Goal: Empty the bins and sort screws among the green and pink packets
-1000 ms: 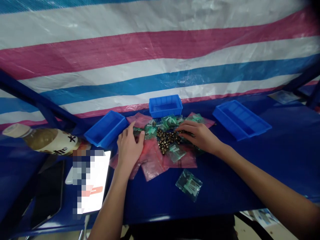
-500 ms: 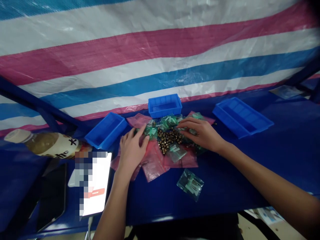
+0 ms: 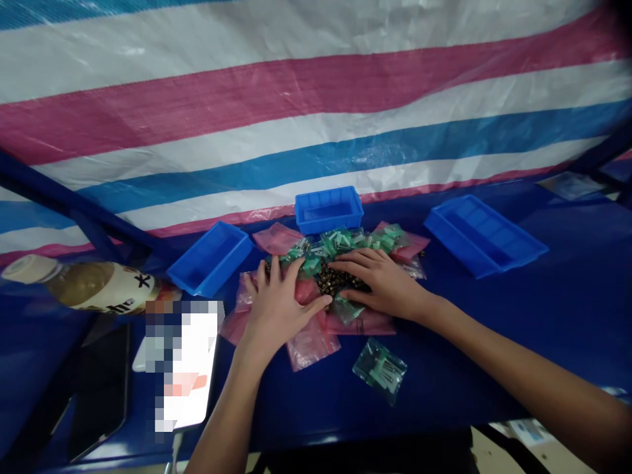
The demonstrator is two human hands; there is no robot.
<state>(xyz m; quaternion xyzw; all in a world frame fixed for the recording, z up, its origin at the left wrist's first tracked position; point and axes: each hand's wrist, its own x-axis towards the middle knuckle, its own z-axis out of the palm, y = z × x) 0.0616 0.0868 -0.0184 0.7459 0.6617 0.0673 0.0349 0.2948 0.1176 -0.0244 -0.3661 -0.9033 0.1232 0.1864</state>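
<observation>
My left hand (image 3: 280, 306) lies with spread fingers over the left part of the pile, on red plastic bags (image 3: 312, 343), its thumb reaching the edge of the small brass-coloured metal pieces (image 3: 332, 280). From the right, my right hand (image 3: 382, 282) rests over those pieces with its fingers apart and stretched left. Green-tinted clear bags (image 3: 342, 241) with small parts inside lie behind both hands. One more such bag (image 3: 380, 370) is by itself nearer the front edge. Part of the pile is hidden under my hands.
Blue trays stand at the left (image 3: 210, 258), the back middle (image 3: 328, 209) and the right (image 3: 486, 236). A bottle (image 3: 101, 284), a lit phone (image 3: 195, 368) with a cable and a dark phone (image 3: 101, 388) lie at the left. Striped sheeting (image 3: 316, 85) hangs behind.
My left hand has moved right and its fingers have spread wider. My right hand has come left and nearer, over the metal pieces. The view has shifted slightly.
</observation>
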